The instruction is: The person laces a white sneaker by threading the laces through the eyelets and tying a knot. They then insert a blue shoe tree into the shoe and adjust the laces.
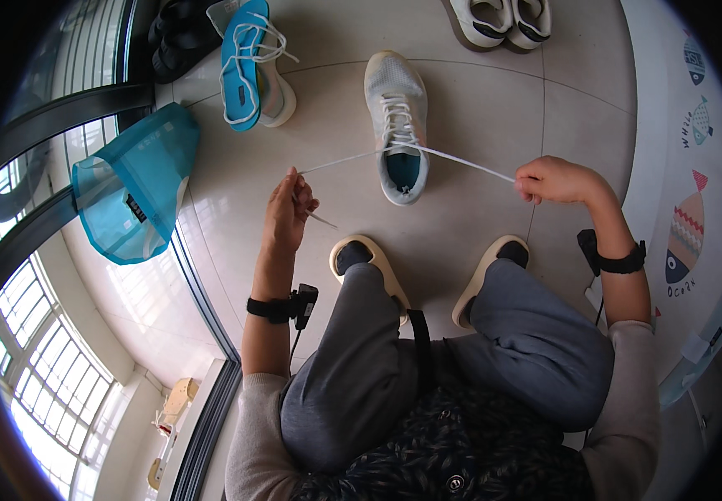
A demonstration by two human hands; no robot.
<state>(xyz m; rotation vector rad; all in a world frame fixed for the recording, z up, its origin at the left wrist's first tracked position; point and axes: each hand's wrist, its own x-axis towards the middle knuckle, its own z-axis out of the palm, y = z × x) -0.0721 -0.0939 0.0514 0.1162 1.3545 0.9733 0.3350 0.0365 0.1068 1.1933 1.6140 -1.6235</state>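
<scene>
A white mesh sneaker (pixel 396 125) with a dark teal inside stands on the tiled floor in front of me, its toe pointing away. Its white shoelace (pixel 467 162) is threaded through the eyelets, and both ends stretch out sideways above the heel opening. My left hand (pixel 287 203) is closed on the left end, with a short tail sticking out below the fingers. The right end is pinched in the fingers of my right hand (pixel 549 180). A second white sneaker (pixel 278 100) lies at the upper left, with a blue insole (pixel 238 81) and a loose white lace over it.
Black footwear (pixel 182 37) sits at the far upper left, and a white pair of shoes (pixel 498 22) at the top right. A translucent blue bag (pixel 141 188) lies by the sliding door's track (pixel 207 313). My slippered feet (pixel 386 269) flank the floor below the sneaker. A fish-patterned white surface stands right.
</scene>
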